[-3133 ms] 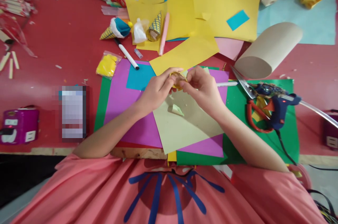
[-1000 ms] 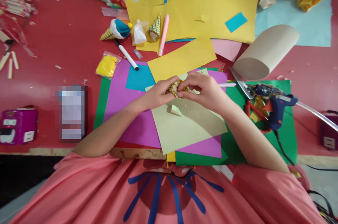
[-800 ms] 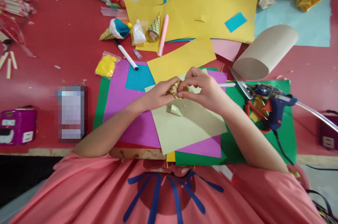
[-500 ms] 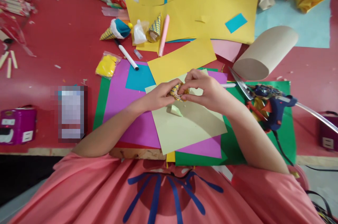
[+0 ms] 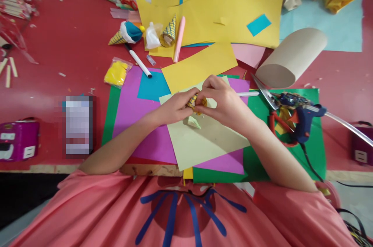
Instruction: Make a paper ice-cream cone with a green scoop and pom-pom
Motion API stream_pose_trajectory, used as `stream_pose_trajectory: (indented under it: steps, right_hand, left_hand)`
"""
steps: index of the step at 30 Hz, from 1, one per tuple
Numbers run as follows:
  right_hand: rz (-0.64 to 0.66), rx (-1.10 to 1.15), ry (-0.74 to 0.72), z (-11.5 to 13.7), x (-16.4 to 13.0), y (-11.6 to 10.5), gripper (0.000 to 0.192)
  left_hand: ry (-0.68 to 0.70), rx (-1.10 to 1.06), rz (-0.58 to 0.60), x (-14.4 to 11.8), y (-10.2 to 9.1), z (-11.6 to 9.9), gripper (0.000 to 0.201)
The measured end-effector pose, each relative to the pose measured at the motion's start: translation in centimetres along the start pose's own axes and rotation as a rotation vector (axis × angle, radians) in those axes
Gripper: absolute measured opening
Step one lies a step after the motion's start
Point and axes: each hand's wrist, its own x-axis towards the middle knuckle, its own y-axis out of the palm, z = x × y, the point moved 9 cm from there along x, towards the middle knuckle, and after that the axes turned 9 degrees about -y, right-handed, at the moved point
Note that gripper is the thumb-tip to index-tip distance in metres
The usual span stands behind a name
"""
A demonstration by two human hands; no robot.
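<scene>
At frame centre, my left hand (image 5: 175, 108) and right hand (image 5: 224, 101) pinch the yellow paper cone (image 5: 194, 101) together; shaping step; next likely needs firm pressure along the seam.

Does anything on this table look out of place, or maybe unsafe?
Yes. The blue hot glue gun lies on its side on the green paper sheet, over the red-handled scissors, whose open blades point toward the right hand. Both hands pinch a small yellow grid-patterned paper cone.
</scene>
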Motion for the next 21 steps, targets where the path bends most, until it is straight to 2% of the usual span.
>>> stream_pose_trajectory:
  steps: [7, 9, 12, 17, 21]
  right_hand:
    - [-0.053, -0.031, 0.017, -0.3, -0.1, -0.2, 0.007]
    - [-0.072, -0.054, -0.025, 0.1, -0.1, -0.4, 0.008]
    - [-0.094, -0.128, -0.127, 1.0, -0.2, -0.8, 0.02]
    - [-0.059, -0.194, -0.286, 2.7, -0.4, -0.5, 0.032]
    - [-0.024, -0.253, -0.284, 2.7, -0.6, 0.3, 0.038]
  left_hand:
    - [-0.047, 0.054, -0.055, 0.1, -0.1, 0.8, 0.022]
    - [-0.08, 0.032, -0.117, 0.1, -0.5, 1.2, 0.021]
    - [-0.123, -0.001, -0.213, 0.1, -1.2, 1.7, 0.022]
    - [-0.127, -0.052, -0.317, -0.1, -2.4, 1.6, 0.026]
    - [-0.171, -0.053, -0.334, -0.2, -2.6, 1.8, 0.023]
